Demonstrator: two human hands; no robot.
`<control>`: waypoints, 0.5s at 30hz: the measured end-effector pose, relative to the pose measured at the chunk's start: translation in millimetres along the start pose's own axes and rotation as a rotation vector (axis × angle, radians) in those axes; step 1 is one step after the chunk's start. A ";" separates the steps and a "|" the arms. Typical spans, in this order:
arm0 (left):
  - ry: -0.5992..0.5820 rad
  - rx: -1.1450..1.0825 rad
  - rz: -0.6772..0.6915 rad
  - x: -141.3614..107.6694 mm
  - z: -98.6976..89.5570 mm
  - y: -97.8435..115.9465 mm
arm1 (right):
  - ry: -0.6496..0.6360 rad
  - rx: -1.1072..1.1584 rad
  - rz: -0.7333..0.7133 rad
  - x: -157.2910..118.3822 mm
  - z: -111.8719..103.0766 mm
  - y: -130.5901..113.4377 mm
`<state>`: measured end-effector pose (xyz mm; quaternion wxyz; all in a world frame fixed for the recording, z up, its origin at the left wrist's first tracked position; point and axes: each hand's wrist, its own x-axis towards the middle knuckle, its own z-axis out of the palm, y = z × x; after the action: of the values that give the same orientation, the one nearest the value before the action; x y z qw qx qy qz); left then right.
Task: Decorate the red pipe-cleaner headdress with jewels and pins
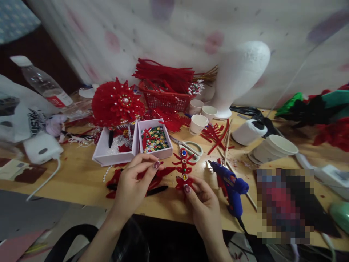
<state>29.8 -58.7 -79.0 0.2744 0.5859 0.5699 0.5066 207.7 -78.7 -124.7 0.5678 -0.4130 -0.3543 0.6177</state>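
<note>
At the wooden table (84,187), 1 red flower ornament (184,169) held upright

Close to the front edge, the right hand (205,207) pinches the red flower ornament low, thumb in front and fingers behind. Just to its left, the left hand (132,182) has thumb and fingertips drawn narrow together; whether a tiny piece sits between them cannot be told.

To work well, the right hand should probably keep that low grip, clear of the 4 trims in a row: 1 blue gem (184,153), 1 small round trim (184,161), 1 green bead (184,170) and 1 yellow gem (185,177). Any added piece is best lined up with that row, and fingers kept off the nozzle of the glue gun (229,178), which may be hot.

Counted around the hands: 1 glue gun; 1 pair of scissors (201,149) behind the ornament; 2 white boxes (113,159), the right box full of beads (156,138) too many to count; 3 small paper cups (198,125) clustered, with 1 larger paper cup (261,154), perhaps stacked, farther right; 1 thread spool (247,133); 1 foam head (242,72); 1 red basket (166,100); 1 red flower headpiece (116,103); 1 plastic bottle (45,80).
</note>
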 end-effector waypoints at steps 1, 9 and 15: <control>0.002 0.032 0.037 1.6 -1.6 0.8 | 0.003 -0.005 -0.005 0.2 -0.2 0.6; -0.330 -0.032 0.107 24.3 6.1 4.6 | 0.009 0.001 -0.040 0.2 0.9 1.1; -0.412 -0.111 0.061 28.0 22.8 4.9 | 0.005 -0.011 -0.059 0.5 1.6 -0.4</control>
<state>47.8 -27.4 -74.3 0.4016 0.6778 0.4551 0.4150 206.4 -78.1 -123.7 0.5844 -0.4070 -0.3683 0.5977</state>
